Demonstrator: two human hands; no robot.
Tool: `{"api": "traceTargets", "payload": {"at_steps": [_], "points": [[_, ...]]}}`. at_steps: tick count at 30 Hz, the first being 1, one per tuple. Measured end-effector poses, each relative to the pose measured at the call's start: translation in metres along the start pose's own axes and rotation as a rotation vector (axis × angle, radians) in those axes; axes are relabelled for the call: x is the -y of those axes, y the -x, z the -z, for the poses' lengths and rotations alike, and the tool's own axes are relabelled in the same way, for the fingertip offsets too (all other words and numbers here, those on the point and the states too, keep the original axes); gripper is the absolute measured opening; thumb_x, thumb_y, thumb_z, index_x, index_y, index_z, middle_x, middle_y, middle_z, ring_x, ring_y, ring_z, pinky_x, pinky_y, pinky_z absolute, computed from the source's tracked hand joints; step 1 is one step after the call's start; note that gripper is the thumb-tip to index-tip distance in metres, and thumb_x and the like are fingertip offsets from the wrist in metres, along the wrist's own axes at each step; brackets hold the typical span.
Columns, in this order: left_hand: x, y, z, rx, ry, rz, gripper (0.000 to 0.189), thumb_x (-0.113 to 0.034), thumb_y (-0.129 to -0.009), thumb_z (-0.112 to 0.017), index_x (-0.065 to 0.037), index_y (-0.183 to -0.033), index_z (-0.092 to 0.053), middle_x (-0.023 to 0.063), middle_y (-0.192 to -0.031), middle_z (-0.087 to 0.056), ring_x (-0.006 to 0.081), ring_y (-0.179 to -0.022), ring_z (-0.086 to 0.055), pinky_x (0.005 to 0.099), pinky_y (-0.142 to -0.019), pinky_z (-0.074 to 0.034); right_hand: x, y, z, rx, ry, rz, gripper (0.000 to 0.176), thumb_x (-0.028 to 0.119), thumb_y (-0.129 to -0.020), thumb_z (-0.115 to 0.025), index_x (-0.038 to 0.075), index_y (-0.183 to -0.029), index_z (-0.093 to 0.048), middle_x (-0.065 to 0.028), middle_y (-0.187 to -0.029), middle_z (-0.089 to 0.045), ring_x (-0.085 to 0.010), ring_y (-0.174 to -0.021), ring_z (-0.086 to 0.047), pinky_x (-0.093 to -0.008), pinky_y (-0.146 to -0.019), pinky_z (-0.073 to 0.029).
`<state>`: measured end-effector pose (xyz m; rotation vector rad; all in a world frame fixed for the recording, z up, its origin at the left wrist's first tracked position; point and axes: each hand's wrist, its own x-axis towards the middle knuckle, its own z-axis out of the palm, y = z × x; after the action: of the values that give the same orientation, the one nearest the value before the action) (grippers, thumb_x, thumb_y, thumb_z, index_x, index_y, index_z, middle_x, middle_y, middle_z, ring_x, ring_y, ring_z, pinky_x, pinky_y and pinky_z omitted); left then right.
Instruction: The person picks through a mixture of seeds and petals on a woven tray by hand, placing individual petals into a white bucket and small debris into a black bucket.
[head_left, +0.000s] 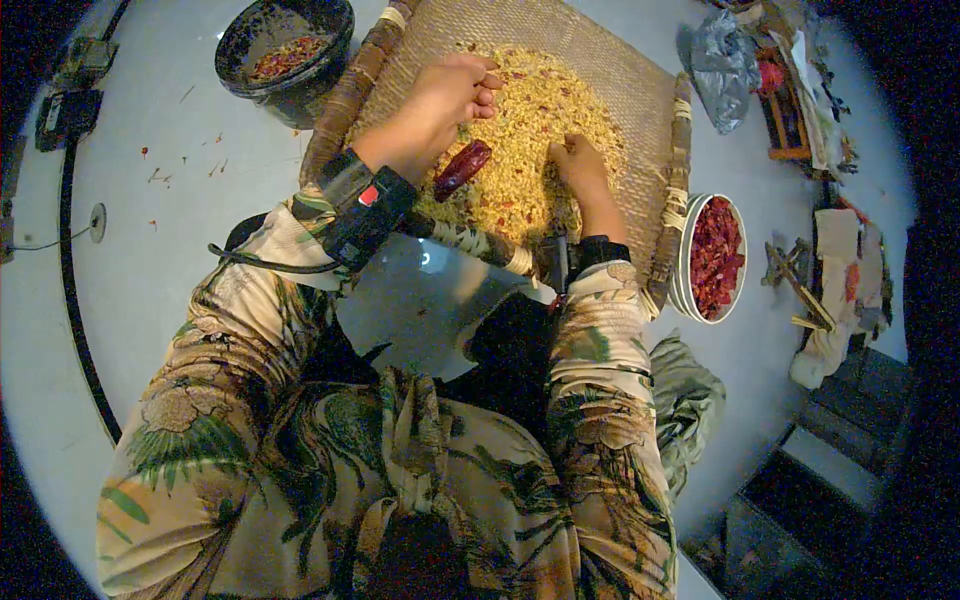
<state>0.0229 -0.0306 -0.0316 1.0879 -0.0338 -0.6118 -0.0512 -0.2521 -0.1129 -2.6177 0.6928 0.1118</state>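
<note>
A heap of small yellow seeds with red flecks (540, 110) lies on a woven tray (625, 65) with a thick bound frame. Over the heap's left part, my left hand (450, 100) has its fingers curled closed; whatever they may hold is too small to make out. A dark red dried chili pod (462, 170) shows just below my left hand, beside the wrist, against the seeds. My right hand (583, 172) is low at the heap's right side, thumb and fingers drawn together at the seeds. Its fingertips are partly hidden, and I cannot see anything between them.
At the tray's right stands a white bucket (687, 275) full of red chili pieces. A black tub (330, 75) with reddish scraps stands at upper left. Red bits are scattered on the floor nearby. A plastic bag (722, 70) and a small wooden stool (785, 115) are at upper right.
</note>
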Motion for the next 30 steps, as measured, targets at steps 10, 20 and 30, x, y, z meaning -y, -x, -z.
{"api": "traceTargets", "payload": {"at_steps": [10, 20, 30], "points": [[-0.009, 0.001, -0.003, -0.034, 0.007, -0.023, 0.011, -0.012, -0.084, -0.045, -0.003, -0.086, -0.05, 0.0001, -0.068, -0.049, 0.0064, -0.053, -0.045, 0.0158, -0.045, -0.038, 0.04, 0.022, -0.003, 0.096, -0.123, 0.612, 0.038, 0.003, -0.066, -0.063, 0.008, -0.104, -0.057, -0.0158, -0.107, -0.055, -0.0255, -0.101, -0.052, -0.0314, -0.087, -0.04], [-0.015, 0.007, -0.005, -0.032, -0.066, -0.033, 0.011, -0.014, -0.084, -0.045, -0.005, -0.082, -0.052, -0.0004, -0.067, -0.05, 0.0054, -0.054, -0.046, 0.0154, -0.045, -0.038, -0.017, -0.012, 0.038, -0.065, -0.367, 0.282, 0.031, 0.015, -0.076, -0.06, 0.007, -0.105, -0.056, -0.0111, -0.09, -0.061, -0.0218, -0.082, -0.059, -0.03, -0.067, -0.047], [-0.01, 0.008, -0.004, -0.017, -0.04, -0.028, 0.013, -0.015, -0.085, -0.045, -0.004, -0.083, -0.052, -0.0002, -0.069, -0.052, 0.006, -0.058, -0.049, 0.0148, -0.047, -0.04, -0.04, -0.011, 0.05, -0.061, -0.523, 0.068, 0.031, 0.016, -0.08, -0.056, 0.006, -0.109, -0.053, -0.0085, -0.092, -0.059, -0.02, -0.083, -0.057, -0.0302, -0.066, -0.049]]}}
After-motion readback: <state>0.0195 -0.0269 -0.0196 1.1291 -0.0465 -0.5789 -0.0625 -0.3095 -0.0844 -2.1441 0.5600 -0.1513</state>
